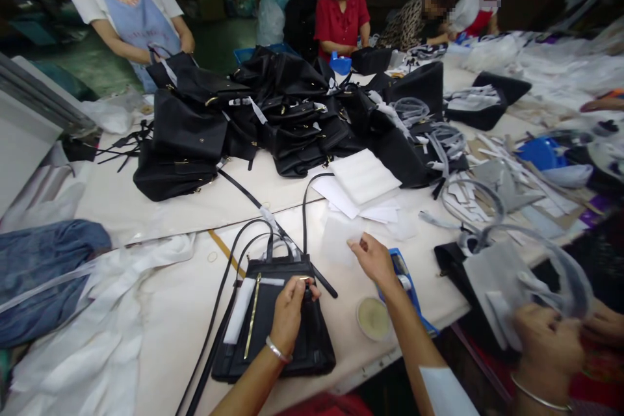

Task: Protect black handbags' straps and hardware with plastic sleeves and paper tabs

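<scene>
A black handbag [322, 344] with a gold zip and strips of white wrapping lies on the table in front of me. My left hand [291, 312] rests over its upper right part, fingers closed in a pinch. A glint of gold shows at those fingertips, but the piece is too small to name. To the right of the bag, my right hand [374, 261] pinches the edge of a thin translucent sheet [338, 239]. Dark straps [234, 260] loop out from the bag's top and left side.
Black bags [190, 123] are heaped across the table's far side. White foam sheets [365, 175] lie beyond my right hand. A round tub [373, 319] and a blue tray [414, 292] sit near the front edge. At right, another person's hand [548, 344] handles a bag; several people stand behind.
</scene>
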A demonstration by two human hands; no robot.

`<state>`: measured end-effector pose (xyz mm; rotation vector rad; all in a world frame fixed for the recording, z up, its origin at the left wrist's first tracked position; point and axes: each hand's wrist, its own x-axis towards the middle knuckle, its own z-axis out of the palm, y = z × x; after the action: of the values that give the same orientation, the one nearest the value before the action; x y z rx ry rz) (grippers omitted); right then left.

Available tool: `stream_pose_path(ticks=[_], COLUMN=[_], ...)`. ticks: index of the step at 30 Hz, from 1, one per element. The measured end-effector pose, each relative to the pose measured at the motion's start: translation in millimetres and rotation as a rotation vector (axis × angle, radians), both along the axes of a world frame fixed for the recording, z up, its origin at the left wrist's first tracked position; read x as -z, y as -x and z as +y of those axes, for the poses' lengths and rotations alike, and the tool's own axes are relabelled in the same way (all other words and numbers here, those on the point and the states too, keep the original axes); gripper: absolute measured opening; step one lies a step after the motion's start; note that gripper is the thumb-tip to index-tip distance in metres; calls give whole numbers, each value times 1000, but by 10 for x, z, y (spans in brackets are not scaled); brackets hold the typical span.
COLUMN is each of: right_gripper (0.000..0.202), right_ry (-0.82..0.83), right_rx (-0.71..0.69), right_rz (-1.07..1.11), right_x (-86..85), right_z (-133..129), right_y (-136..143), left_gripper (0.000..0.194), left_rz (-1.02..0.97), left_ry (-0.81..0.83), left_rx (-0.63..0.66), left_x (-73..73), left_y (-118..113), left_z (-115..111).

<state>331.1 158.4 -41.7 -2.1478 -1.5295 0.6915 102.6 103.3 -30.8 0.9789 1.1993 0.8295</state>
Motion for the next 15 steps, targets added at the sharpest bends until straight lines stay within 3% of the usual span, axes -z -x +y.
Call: stream_pose_path(ticks=[3, 5, 7, 11, 15], right_gripper=[25, 25, 26, 36, 44], right_ry=[-104, -83, -30, 181, 236], right_rx=[-97, -161, -221, -240, -147], right_rz=[343, 526, 734, 1175, 1336], right_x=[-50, -24, 18, 57, 44], right_z=[-188, -277, -356, -530, -697], right_y=[284, 481, 638, 783, 817], left_gripper=[28, 23, 20, 22, 22], left_rz=[285, 466, 578, 531, 426], left_ry=[-335, -543, -652, -572, -465], left_rx=[96, 140, 167, 147, 113], left_x=[-106, -168, -201, -153, -51], left_y=[34, 53, 70, 98, 92], left_z=[28, 33, 33, 51, 91])
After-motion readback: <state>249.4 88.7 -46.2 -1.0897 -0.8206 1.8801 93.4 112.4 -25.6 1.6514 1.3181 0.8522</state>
